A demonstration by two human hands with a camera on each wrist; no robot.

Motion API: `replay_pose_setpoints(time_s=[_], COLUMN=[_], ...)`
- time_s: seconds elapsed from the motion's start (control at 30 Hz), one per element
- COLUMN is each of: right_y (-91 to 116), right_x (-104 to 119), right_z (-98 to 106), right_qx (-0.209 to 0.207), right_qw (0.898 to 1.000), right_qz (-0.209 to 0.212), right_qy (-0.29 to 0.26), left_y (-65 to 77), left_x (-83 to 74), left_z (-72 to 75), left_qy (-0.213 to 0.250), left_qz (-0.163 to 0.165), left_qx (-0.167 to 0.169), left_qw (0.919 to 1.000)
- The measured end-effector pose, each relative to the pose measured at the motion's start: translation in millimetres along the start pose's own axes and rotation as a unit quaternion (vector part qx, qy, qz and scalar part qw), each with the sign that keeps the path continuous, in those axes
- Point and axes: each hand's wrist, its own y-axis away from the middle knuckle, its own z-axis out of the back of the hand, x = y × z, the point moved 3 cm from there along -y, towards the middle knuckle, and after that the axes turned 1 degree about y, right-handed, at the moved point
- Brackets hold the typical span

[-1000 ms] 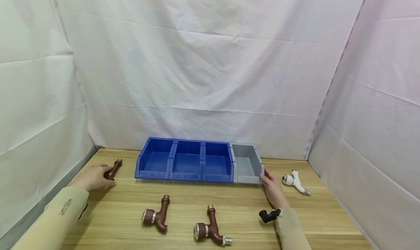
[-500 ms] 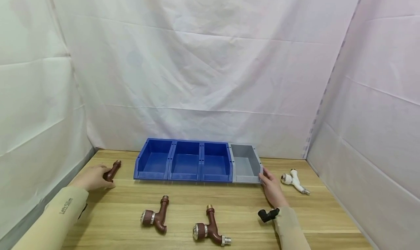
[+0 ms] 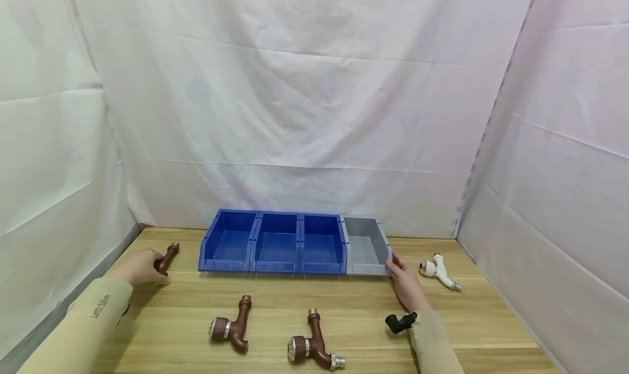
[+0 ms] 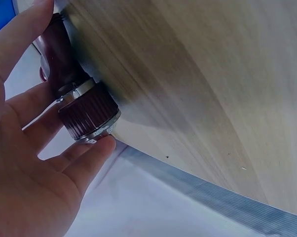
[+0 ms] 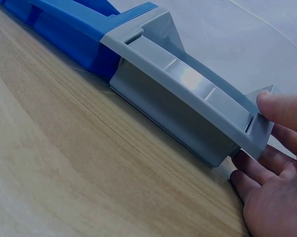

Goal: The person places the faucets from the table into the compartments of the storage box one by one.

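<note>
At the left of the head view, my left hand (image 3: pixel 139 267) holds a dark brown faucet (image 3: pixel 168 257) on the table. The left wrist view shows its fingers around the faucet's ribbed knob (image 4: pixel 89 111); the thumb is along the body. My right hand (image 3: pixel 407 281) grips the front right corner of a grey bin (image 3: pixel 369 268). In the right wrist view, the thumb lies on the bin's side edge (image 5: pixel 263 129) and the other fingers are beneath and behind it. Blue bins (image 3: pixel 275 266) stand in a row, joined to the grey one's left.
Two more brown faucets lie in front of the bins, one left of centre (image 3: pixel 237 327) and one with a metal nozzle (image 3: pixel 316 344). A white faucet (image 3: pixel 441 272) lies right of my right hand. White cloth (image 3: pixel 295 117) hangs behind and at both sides.
The head view has shifted slightly, so everything sits a little further left and lower. Both hands keep their holds on the faucet and the grey bin.
</note>
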Motion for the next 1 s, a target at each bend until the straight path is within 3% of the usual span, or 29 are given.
replay_pose_setpoints(time_s=[0.27, 1.0], right_y=[-0.4, 2.5], right_x=[-0.7, 1.7], right_z=[-3.6, -2.0], right_qx=[-0.002, -0.001], right_qw=[1.0, 1.0], right_qz=[-0.001, 0.0], right_qy=[-0.001, -0.001], left_y=[2.4, 0.1], left_x=[4.6, -2.3], left_z=[1.2, 1.7], left_qy=[-0.005, -0.004], left_qz=[0.004, 0.0], left_qx=[0.002, 0.0], left_qw=[1.0, 1.0])
